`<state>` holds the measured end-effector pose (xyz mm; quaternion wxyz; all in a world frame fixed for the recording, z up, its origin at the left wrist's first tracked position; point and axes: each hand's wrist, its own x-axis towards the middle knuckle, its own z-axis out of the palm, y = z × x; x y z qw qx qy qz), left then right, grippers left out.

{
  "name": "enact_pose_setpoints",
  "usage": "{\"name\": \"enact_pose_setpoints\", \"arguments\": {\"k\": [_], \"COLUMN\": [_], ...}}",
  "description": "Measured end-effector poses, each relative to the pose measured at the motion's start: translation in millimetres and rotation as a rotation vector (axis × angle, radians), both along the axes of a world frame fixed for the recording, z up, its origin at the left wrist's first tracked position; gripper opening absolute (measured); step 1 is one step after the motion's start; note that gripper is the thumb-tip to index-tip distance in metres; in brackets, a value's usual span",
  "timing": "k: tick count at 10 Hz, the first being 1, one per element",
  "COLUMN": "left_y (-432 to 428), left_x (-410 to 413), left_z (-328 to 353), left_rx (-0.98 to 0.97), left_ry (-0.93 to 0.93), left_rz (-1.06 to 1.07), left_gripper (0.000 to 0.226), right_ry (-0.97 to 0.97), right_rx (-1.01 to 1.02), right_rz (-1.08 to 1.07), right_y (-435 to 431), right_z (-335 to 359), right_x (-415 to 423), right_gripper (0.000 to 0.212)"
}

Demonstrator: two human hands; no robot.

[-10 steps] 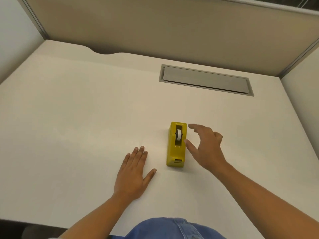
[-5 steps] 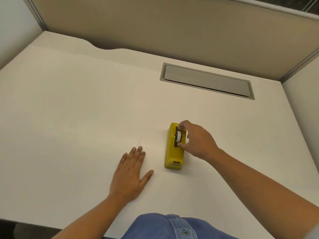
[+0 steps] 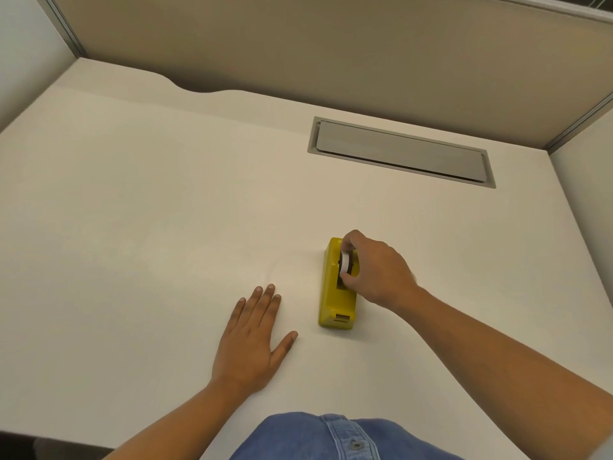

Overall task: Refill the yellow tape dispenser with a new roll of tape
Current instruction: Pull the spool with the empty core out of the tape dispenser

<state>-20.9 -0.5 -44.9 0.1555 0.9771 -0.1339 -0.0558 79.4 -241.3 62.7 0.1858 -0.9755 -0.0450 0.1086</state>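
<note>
The yellow tape dispenser (image 3: 333,298) lies on the white desk (image 3: 166,227), right of centre, its cutter end toward me. A small white roll on a dark core (image 3: 345,263) sits in its top slot, slightly raised. My right hand (image 3: 376,270) comes in from the right, thumb and fingers pinched on that roll. My left hand (image 3: 253,343) rests flat on the desk to the dispenser's left, fingers spread, holding nothing. No other tape roll is in view.
A grey cable-tray lid (image 3: 401,151) is set into the desk at the back right. Beige partition walls (image 3: 298,44) enclose the desk at the back and both sides. A curved notch (image 3: 202,89) cuts the rear edge. My blue denim shirt (image 3: 318,436) shows at the bottom.
My right hand moved from beside the dispenser onto its top and closed on the small roll, which now sits slightly higher in the slot. The left hand stayed flat.
</note>
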Motion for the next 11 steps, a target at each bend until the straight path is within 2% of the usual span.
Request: {"name": "enact_pose_setpoints", "arguments": {"k": [5,11], "left_y": [-0.9,-0.4], "left_x": [0.2,-0.1], "left_z": [1.0,-1.2], "left_rx": [0.001,-0.008], "left_ry": [0.013,-0.005], "left_rz": [0.001,0.007], "left_gripper": [0.072,0.072], "right_ry": [-0.017,-0.033], "right_rx": [0.131,0.14], "right_rz": [0.012,0.007], "right_y": [0.0,-1.6], "right_z": [1.5,6.7], "right_x": [-2.5,-14.1], "right_gripper": [0.039,0.044]}}
